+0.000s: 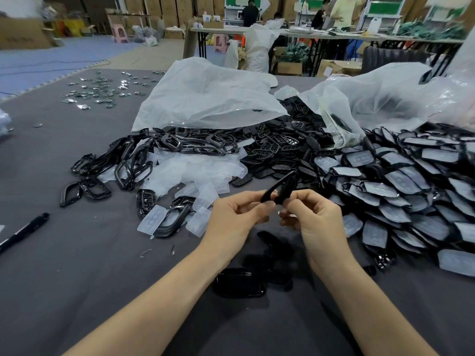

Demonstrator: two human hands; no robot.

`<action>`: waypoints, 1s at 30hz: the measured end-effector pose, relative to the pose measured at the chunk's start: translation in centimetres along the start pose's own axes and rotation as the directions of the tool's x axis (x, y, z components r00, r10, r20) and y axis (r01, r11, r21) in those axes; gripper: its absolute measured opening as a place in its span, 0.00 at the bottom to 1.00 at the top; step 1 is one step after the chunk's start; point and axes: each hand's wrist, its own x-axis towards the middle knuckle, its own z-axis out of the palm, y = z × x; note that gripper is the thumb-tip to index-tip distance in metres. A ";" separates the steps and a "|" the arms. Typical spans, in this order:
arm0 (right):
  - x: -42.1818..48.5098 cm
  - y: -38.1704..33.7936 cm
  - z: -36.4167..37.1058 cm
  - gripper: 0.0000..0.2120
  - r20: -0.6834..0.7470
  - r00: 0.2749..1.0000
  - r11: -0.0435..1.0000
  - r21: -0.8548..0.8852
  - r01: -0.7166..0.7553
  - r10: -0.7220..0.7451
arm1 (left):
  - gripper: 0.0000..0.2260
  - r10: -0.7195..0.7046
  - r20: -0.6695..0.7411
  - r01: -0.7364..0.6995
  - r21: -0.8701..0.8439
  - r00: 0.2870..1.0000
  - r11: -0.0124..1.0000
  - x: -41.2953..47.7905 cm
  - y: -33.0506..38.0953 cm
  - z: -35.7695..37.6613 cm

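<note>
Two bare forearms reach in from the bottom edge over a grey table (77, 278), and between them a glossy black shell (239, 282) lies flat. Just beyond it, the left hand (237, 214) and right hand (312, 214) meet above the table. Each has curled fingers pinching the lower end of a black part (279, 187), which is held up off the table and seems to spread into two thin pieces at the top. A black pen (25, 231) lies far to the left. Behind the hands sit a heap of black frames (133, 165) and clear pads (200, 168), with a large pile of black covers (411, 181) to the right. Farther back lie white plastic bags (205, 93) and small scattered metal bits (100, 91).
</note>
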 end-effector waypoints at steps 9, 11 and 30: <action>0.1 0.0 -0.1 0.11 -0.005 0.998 0.997 0.048 -0.062 0.062 | 0.09 0.076 0.017 -0.077 0.089 0.997 0.993 0.0 -0.2 0.0; 0.1 0.0 0.0 0.11 0.014 0.996 0.993 0.075 -0.089 0.088 | 0.12 0.049 -0.007 -0.048 0.037 0.999 0.998 0.1 -0.5 -0.1; -0.3 -0.8 -0.4 0.13 -0.035 0.999 0.999 -0.050 0.017 -0.019 | 0.10 0.027 0.198 -0.058 0.151 0.980 0.987 -0.2 -0.7 0.0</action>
